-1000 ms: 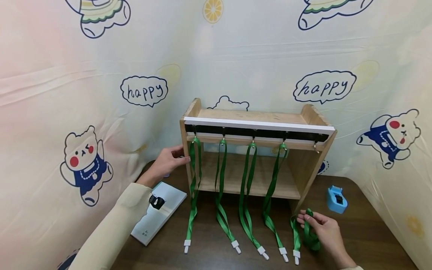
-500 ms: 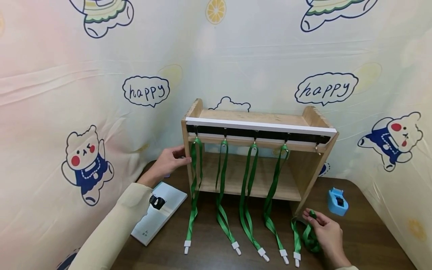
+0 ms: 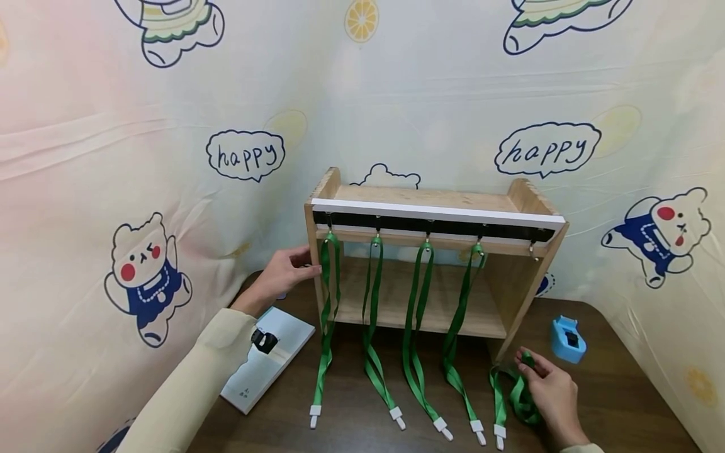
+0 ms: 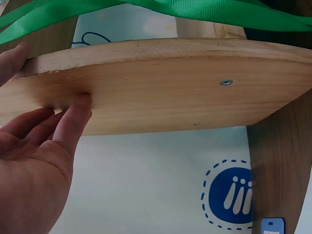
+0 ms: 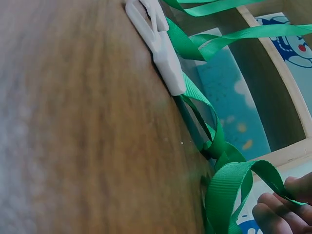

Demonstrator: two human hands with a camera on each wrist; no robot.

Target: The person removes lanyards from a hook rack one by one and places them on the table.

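My left hand grips the left side panel of a wooden shelf. In the left wrist view its fingertips press the panel's outer face, with the thumb at the front edge. Low at the shelf's right front corner, my right hand pinches the loop of a green lanyard between thumb and fingers. The rest of that lanyard lies bunched on the table, and its white clip rests on the wood. Several other green lanyards hang from hooks along the shelf's black strip. The rightmost hook is bare.
A light-blue book lies left of the shelf, partly under the left forearm. A small blue device with a black window sits at the right. Patterned cloth closes in the table behind and at both sides.
My right hand has shifted slightly to the right, drawing the pinched part of the lanyard along. The left hand keeps its place on the shelf.
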